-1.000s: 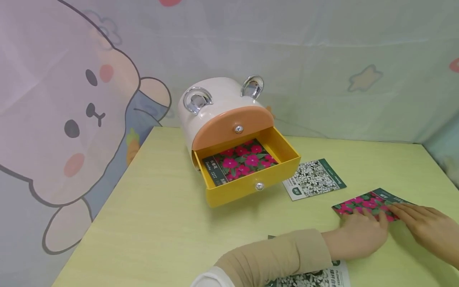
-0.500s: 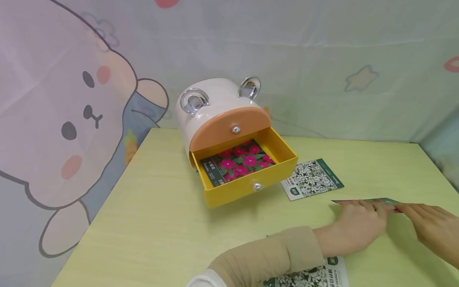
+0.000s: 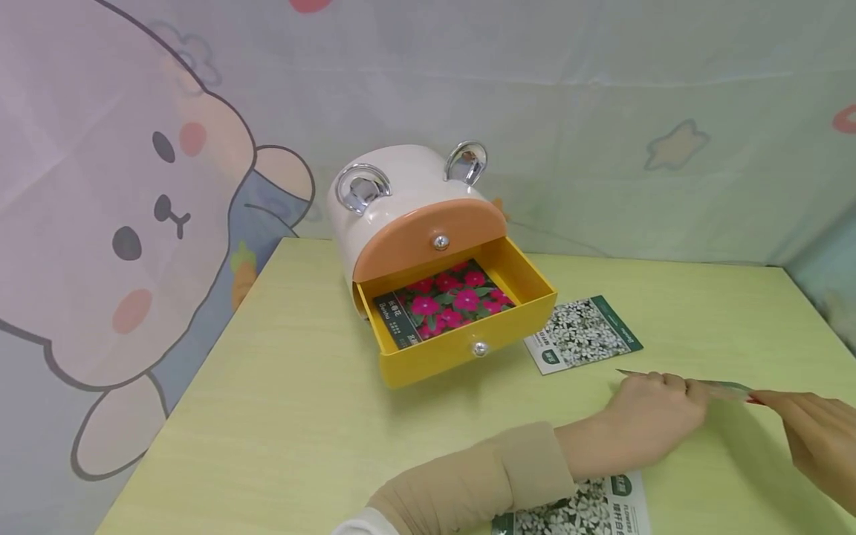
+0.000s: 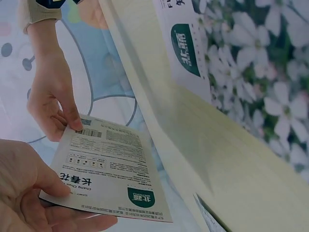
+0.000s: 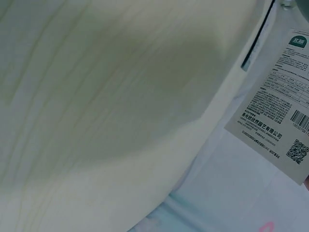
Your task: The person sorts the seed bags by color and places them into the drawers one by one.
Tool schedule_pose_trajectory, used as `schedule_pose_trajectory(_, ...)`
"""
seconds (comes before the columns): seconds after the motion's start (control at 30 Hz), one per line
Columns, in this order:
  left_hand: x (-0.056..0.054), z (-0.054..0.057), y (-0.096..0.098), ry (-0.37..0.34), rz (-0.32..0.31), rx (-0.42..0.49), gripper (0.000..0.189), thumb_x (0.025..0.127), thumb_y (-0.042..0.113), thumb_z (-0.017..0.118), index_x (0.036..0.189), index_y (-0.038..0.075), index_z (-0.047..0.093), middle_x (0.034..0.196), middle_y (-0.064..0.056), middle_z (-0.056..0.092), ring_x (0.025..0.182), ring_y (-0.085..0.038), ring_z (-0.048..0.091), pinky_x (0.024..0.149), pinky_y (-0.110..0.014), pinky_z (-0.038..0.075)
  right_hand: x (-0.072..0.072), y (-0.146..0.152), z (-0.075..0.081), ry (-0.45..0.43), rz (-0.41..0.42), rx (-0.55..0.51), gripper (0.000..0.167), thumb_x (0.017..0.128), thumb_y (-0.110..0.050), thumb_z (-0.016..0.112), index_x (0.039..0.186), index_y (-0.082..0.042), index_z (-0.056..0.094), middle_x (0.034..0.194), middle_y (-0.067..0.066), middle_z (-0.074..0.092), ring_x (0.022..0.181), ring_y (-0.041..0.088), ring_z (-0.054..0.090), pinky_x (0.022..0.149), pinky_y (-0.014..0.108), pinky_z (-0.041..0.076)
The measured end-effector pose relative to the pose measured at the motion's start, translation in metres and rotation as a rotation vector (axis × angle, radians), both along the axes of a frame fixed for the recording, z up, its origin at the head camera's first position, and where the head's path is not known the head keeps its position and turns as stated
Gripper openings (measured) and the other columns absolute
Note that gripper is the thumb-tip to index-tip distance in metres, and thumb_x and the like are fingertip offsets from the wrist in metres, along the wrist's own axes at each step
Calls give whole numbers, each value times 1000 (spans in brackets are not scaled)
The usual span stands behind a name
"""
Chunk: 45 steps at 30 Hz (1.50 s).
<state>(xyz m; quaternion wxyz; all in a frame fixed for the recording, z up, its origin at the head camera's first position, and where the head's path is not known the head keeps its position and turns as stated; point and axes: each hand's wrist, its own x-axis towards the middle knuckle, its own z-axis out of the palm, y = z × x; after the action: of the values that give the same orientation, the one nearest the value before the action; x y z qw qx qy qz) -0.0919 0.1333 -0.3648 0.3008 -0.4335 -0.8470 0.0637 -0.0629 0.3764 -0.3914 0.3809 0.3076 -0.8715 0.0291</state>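
A flower seed packet (image 3: 725,388) is held up off the table between my two hands, seen almost edge-on in the head view. My left hand (image 3: 658,420) pinches its left part, thumb on the printed white back in the left wrist view. The far end is pinched by my right hand (image 3: 816,435), which also shows in the left wrist view. In the right wrist view the packet's back (image 5: 285,104) with barcode and text appears at the right edge; only a sliver of the hand is visible there.
A white animal-shaped box (image 3: 401,171) with metal ears has its yellow drawer (image 3: 435,364) pulled out. A pink-flower packet (image 3: 451,301) lies inside it. One white-flower packet (image 3: 585,332) lies by the drawer; another (image 3: 582,513) lies under my left forearm.
Both hands have lifted the pink-flower packet off the table and tilted it until it shows edge-on in the head view. My left hand has shifted slightly left; the drawer stays put.
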Motion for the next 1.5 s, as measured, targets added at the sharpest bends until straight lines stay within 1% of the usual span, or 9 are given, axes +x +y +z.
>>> schedule_pose_trajectory(0.37, 4, 13, -24, -40, -76, 88, 36, 101, 14, 34, 113, 23, 67, 101, 13, 71, 90, 0, 68, 66, -12, 54, 3, -16, 18, 59, 43, -87, 54, 102, -21, 26, 84, 10, 67, 67, 17, 67, 49, 32, 56, 43, 18, 42)
schedule_pose_trajectory(0.6, 4, 18, -41, 24, -105, 194, 34, 102, 17, 35, 111, 26, 67, 100, 13, 71, 95, -2, 68, 76, -14, 55, 7, -32, 29, 82, 61, -141, 55, 102, -25, 29, 84, 9, 69, 65, 18, 67, 53, 15, 57, 51, 8, 41)
schedule_pose_trajectory(0.87, 6, 27, -59, 68, -93, 315, 25, 99, 19, 44, 100, 26, 68, 91, 16, 70, 93, -1, 69, 82, -18, 55, 12, -53, 46, 88, 51, -141, 54, 103, -27, 32, 86, 7, 71, 67, 18, 68, 49, 32, 57, 45, 16, 40)
schedule_pose_trajectory(1.0, 9, 34, -70, 53, -111, 328, 25, 100, 19, 44, 99, 25, 68, 91, 15, 70, 91, -1, 69, 79, -17, 55, 14, -59, 51, 86, 7, -145, 58, 104, -33, 33, 85, 7, 71, 69, 18, 69, 52, 30, 57, 50, 9, 40)
schedule_pose_trajectory(1.03, 9, 36, -73, 59, -114, 325, 26, 100, 19, 43, 100, 25, 68, 92, 14, 70, 92, -1, 69, 79, -17, 55, 14, -60, 52, 85, 8, -154, 59, 104, -34, 33, 85, 8, 71, 69, 19, 69, 55, 18, 61, 53, 6, 39)
schedule_pose_trajectory(1.23, 11, 47, -89, 130, -111, 310, 30, 102, 20, 40, 105, 22, 69, 96, 12, 71, 92, -4, 70, 83, -18, 55, 15, -70, 62, 108, 18, -186, 56, 104, -31, 34, 86, 7, 71, 69, 19, 69, 66, 0, 60, 70, -3, 35)
schedule_pose_trajectory(1.3, 12, 51, -94, 147, -109, 315, 29, 102, 20, 41, 104, 22, 70, 96, 12, 72, 90, -4, 70, 83, -19, 55, 16, -75, 67, 108, 26, -194, 54, 104, -27, 32, 88, 6, 71, 69, 20, 69, 78, -8, 61, 66, -1, 36)
schedule_pose_trajectory(1.4, 15, 57, -100, 132, -107, 330, 27, 100, 19, 43, 104, 21, 70, 96, 10, 72, 90, -5, 70, 84, -19, 55, 16, -84, 75, 110, 71, -217, 50, 102, -22, 31, 91, 7, 70, 70, 23, 68, 107, -24, 46, 56, 5, 37)
schedule_pose_trajectory(1.5, 19, 61, -106, 84, -98, 348, 28, 100, 18, 43, 105, 20, 70, 98, 10, 72, 92, -6, 70, 87, -20, 55, 16, -93, 81, 110, 122, -235, 47, 100, -17, 30, 94, 9, 69, 72, 26, 68, 117, -25, 37, 62, 3, 38)
